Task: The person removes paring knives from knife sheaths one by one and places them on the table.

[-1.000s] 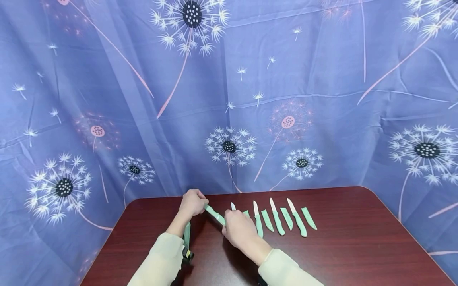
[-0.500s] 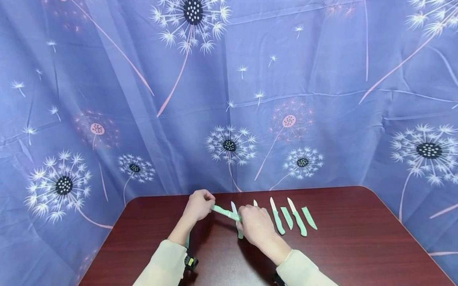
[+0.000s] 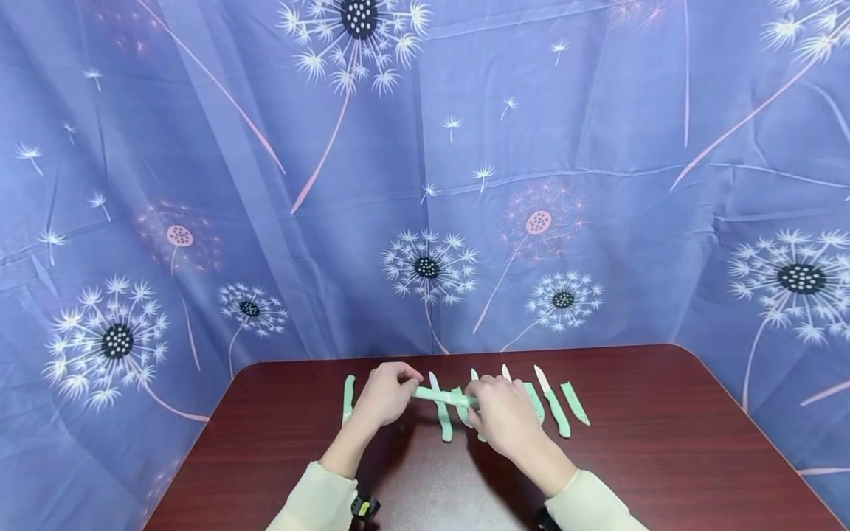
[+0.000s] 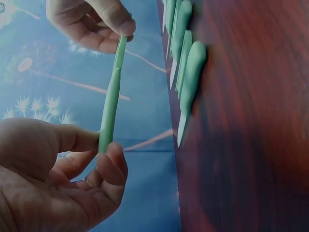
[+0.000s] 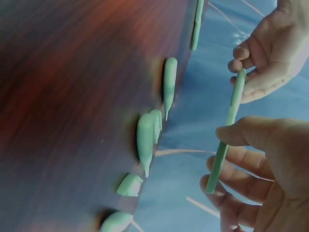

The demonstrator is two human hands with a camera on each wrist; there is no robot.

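Observation:
Both hands hold a paring knife (image 3: 443,397) with a green handle and its blade inside a green sheath (image 5: 218,164). My left hand (image 3: 385,394) pinches the end of the handle. At the other end, the thumb and fingers of my right hand (image 3: 508,413) grip the sheath. The knife is raised above the table and lies nearly level between the hands in the head view. Just behind it on the table lies an unsheathed paring knife (image 3: 445,422), its pale blade pointing away.
Rightward along the table (image 3: 664,457) run more bare knives and loose sheaths, partly behind the right hand. The rightmost are a knife (image 3: 553,404) and a sheath (image 3: 575,403). A long green piece (image 3: 348,394) lies left of the left hand. A dandelion-patterned cloth (image 3: 332,295) hangs behind.
Both hands have shifted right with the sheathed knife, which has turned from a slant to nearly level. The left arm has uncovered more of the green piece at the left.

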